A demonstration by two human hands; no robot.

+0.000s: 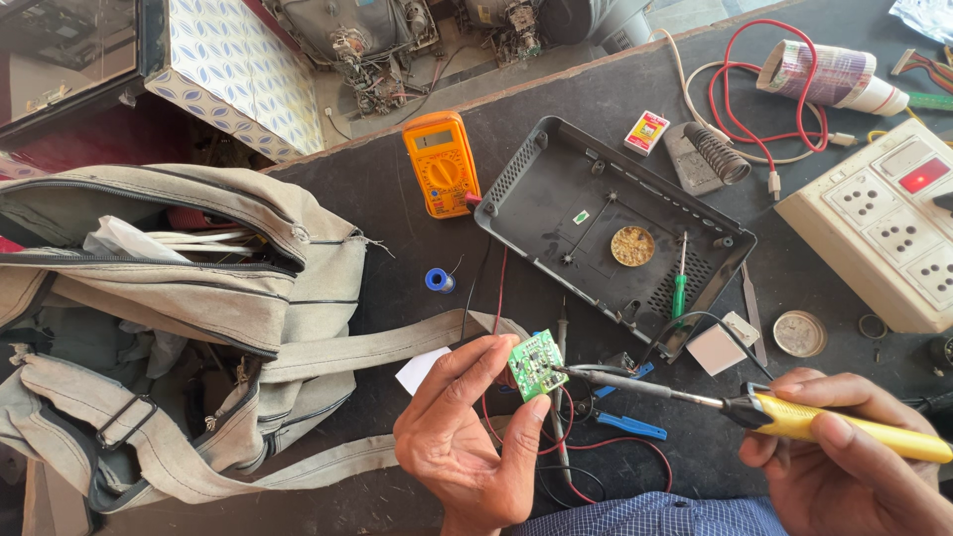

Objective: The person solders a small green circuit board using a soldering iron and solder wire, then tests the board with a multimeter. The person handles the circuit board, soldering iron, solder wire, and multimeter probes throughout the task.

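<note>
our left hand (467,437) pinches the small green circuit board (537,363) above the dark bench; our right hand (854,457) grips the yellow soldering iron (794,417), tip touching its edge. we'd best keep the board steady, tip contact brief.

Right hand (854,452): the wrist is cut off by the bottom and right edges.
Yellow-handled soldering iron (794,415): the end of the handle runs out of the right edge.
Small green circuit board (537,363): the parts on it are too small to tell.
Grey canvas bag (169,318): cut off by the left edge; the inside is mostly hidden.
White socket board (884,223): cut off at the right edge.
</note>
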